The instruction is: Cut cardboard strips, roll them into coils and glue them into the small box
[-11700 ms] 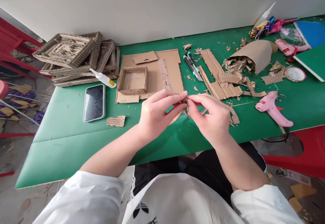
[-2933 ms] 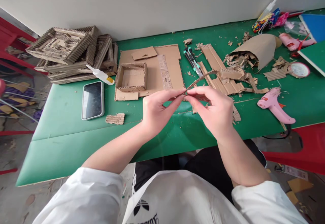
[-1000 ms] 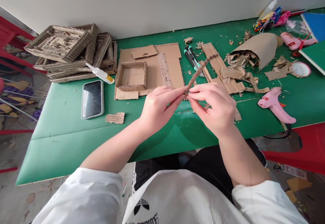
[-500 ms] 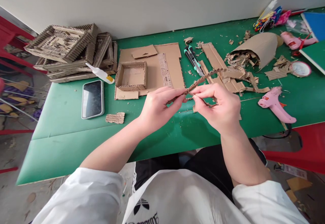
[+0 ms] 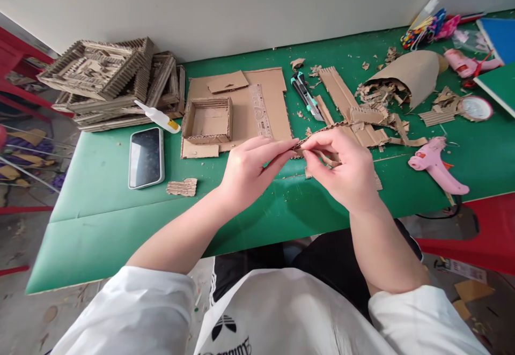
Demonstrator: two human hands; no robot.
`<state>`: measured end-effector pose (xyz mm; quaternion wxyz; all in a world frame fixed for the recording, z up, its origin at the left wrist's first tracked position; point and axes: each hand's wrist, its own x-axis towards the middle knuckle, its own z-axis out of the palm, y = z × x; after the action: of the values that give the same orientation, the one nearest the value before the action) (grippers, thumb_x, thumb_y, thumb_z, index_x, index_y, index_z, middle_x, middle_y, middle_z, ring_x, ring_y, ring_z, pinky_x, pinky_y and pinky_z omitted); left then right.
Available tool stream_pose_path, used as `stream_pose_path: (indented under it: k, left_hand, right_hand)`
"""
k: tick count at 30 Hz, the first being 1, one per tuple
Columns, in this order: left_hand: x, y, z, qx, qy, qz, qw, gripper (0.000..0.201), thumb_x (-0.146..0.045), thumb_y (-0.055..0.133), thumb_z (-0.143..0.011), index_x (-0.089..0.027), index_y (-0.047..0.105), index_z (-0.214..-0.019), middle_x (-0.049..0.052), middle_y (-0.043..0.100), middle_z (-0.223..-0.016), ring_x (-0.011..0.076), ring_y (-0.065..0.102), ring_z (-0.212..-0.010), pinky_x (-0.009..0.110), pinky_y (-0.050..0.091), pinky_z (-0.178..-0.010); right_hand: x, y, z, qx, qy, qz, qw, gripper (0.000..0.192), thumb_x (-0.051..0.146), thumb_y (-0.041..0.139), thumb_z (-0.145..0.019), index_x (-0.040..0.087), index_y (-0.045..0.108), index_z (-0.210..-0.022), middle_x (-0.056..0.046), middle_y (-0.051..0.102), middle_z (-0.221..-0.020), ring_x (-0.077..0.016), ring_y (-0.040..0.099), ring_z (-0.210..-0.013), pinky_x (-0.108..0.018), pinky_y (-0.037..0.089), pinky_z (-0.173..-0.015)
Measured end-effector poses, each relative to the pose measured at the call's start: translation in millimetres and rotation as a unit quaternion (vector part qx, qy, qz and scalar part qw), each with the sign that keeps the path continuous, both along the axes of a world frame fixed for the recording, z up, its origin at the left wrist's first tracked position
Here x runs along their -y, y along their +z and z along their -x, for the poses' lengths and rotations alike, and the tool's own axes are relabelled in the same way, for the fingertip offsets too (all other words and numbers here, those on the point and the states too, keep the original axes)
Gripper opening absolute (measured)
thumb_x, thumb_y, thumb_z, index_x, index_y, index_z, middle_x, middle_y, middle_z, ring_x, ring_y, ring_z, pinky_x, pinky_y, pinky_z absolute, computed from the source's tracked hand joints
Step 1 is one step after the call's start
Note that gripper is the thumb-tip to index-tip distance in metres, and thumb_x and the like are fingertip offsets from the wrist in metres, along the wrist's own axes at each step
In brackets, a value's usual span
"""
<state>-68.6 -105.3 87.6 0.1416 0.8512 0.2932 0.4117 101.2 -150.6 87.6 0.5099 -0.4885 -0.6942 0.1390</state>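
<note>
Both my hands meet above the green table [image 5: 100,194] and pinch a thin strip of corrugated cardboard [image 5: 322,128]. My left hand [image 5: 249,170] grips its near end between thumb and fingers. My right hand [image 5: 346,167] holds it just to the right, and a peeled paper layer curls under those fingers. The strip's free end points right, over a pile of cardboard strips [image 5: 350,113]. A small open cardboard box [image 5: 207,120] stands on a flat cardboard sheet [image 5: 277,108] behind my left hand.
A phone [image 5: 146,156] and a glue bottle [image 5: 157,117] lie at the left, by stacked cardboard frames [image 5: 108,81]. A utility knife [image 5: 306,95], a pink glue gun [image 5: 436,165], a paper cone of scraps [image 5: 410,76] and a tape roll [image 5: 476,108] sit to the right.
The strip's free end has swung down from pointing up and away to lying nearly level toward the right. My right hand has turned a little; my left hand has stayed put.
</note>
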Motion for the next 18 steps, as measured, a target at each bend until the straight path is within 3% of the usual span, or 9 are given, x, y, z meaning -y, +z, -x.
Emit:
stream_pose_path:
  k: [3, 10, 18]
  left_hand:
    - [1.9, -0.5, -1.1, 0.008, 0.033, -0.017, 0.999, 0.018, -0.023, 0.057, -0.088, -0.018, 0.071, -0.099, 0.001, 0.070, -0.073, 0.0098, 0.062, -0.065, 0.019, 0.048, -0.062]
    - [2.1, 2.8, 1.1, -0.007, 0.014, -0.005, 1.000, 0.018, -0.023, 0.057, -0.089, -0.019, 0.071, -0.099, 0.000, 0.068, -0.070, 0.0086, 0.060, -0.062, 0.018, 0.047, -0.059]
    - [2.7, 6.4, 0.5, 0.020, 0.019, 0.035, 0.999, 0.013, -0.020, 0.061, -0.086, -0.016, 0.072, -0.092, -0.001, 0.067, -0.067, 0.0076, 0.060, -0.060, 0.017, 0.045, -0.058]
  right_hand:
    - [-1.7, 0.2, 2.6, 0.026, -0.024, -0.038, 0.999, 0.008, 0.019, 0.065, -0.080, 0.021, 0.061, -0.088, 0.001, 0.070, -0.081, -0.0097, 0.066, -0.070, -0.020, 0.055, -0.064]
    - [-3.2, 0.6, 4.3, 0.075, -0.048, -0.142, 0.986, 0.007, 0.015, 0.065, -0.079, 0.022, 0.063, -0.077, -0.003, 0.070, -0.085, -0.0145, 0.068, -0.081, -0.028, 0.057, -0.074]
    - [0.4, -1.3, 5.7, 0.015, -0.034, -0.110, 0.993, 0.013, 0.008, 0.064, -0.076, 0.021, 0.060, -0.076, 0.000, 0.074, -0.088, -0.0139, 0.071, -0.083, -0.025, 0.059, -0.071]
